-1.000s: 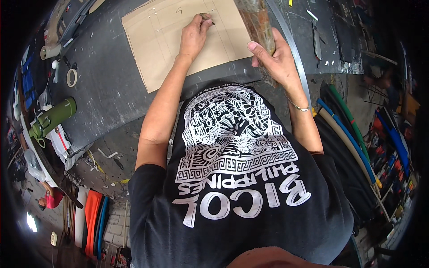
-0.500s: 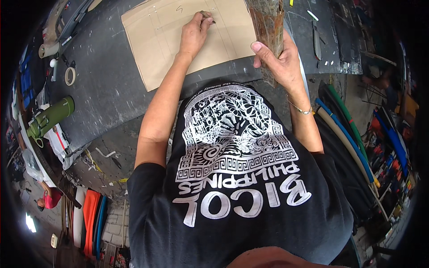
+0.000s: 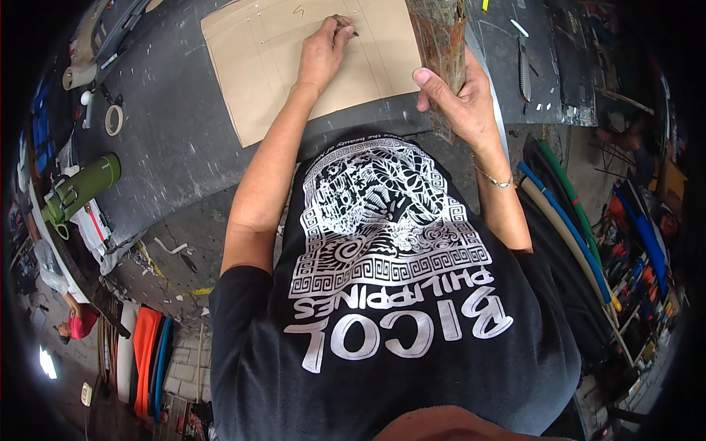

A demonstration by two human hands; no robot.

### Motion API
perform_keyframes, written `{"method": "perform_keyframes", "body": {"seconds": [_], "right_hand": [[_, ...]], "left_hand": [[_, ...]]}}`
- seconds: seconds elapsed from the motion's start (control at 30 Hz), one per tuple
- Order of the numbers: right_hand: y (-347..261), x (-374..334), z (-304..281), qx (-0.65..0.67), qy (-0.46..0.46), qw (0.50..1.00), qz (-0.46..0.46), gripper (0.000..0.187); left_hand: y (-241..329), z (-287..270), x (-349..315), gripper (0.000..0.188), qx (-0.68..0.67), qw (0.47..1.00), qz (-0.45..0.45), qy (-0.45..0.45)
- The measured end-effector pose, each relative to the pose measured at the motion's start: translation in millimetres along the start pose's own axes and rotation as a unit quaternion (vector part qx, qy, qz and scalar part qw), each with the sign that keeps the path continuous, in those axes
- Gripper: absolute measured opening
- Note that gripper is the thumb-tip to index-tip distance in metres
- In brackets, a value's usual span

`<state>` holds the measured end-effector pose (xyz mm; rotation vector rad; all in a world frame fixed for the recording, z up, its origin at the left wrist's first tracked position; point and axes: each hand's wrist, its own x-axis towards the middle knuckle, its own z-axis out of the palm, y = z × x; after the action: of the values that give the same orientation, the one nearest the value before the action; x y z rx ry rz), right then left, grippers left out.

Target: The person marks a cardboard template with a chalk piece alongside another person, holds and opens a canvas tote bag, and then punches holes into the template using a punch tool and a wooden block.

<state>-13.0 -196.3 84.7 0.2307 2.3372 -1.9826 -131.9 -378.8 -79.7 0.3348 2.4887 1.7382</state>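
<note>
A sheet of brown card point(image 3: 294, 81) with thin ruled lines, small punched marks and one handwritten mark lies on the dark table. My left hand point(image 3: 322, 57) rests on the card near its far edge. Its fingers are closed round a short, dark, pointed tool point(image 3: 342, 20), mostly hidden by them. At the card's right edge, my right hand point(image 3: 468, 104) grips a worn brown wooden board point(image 3: 439, 48) that looks wrapped in clear tape. The thumb lies on the board's near part and the fingers pass behind it.
On the dark table point(image 3: 169, 66) are a tape roll point(image 3: 114, 120) and a green cylinder point(image 3: 84, 184) at the left, and a cutter knife point(image 3: 523, 70) at the right. Rolls of coloured material point(image 3: 566, 220) stand beside me on the right. A person point(image 3: 79, 321) is far left.
The view has shifted slightly. Both hands keep their holds, and neither the card nor the board has visibly moved against them.
</note>
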Motion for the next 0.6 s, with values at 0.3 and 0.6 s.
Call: {"method": "perform_keyframes", "body": {"seconds": [0.3,0.6], "right_hand": [[14.3,0.9,-1.6,-0.007,-0.017,1.0,0.018,0.034],[35.5,-13.3,-8.0,-0.004,-0.016,0.996,0.086,0.034]], "left_hand": [[-10.7,-5.5,5.9,0.039,-0.071,0.994,-0.071,-0.043],[-9.3,-9.5,7.0,0.049,-0.089,0.989,-0.091,-0.074]]}}
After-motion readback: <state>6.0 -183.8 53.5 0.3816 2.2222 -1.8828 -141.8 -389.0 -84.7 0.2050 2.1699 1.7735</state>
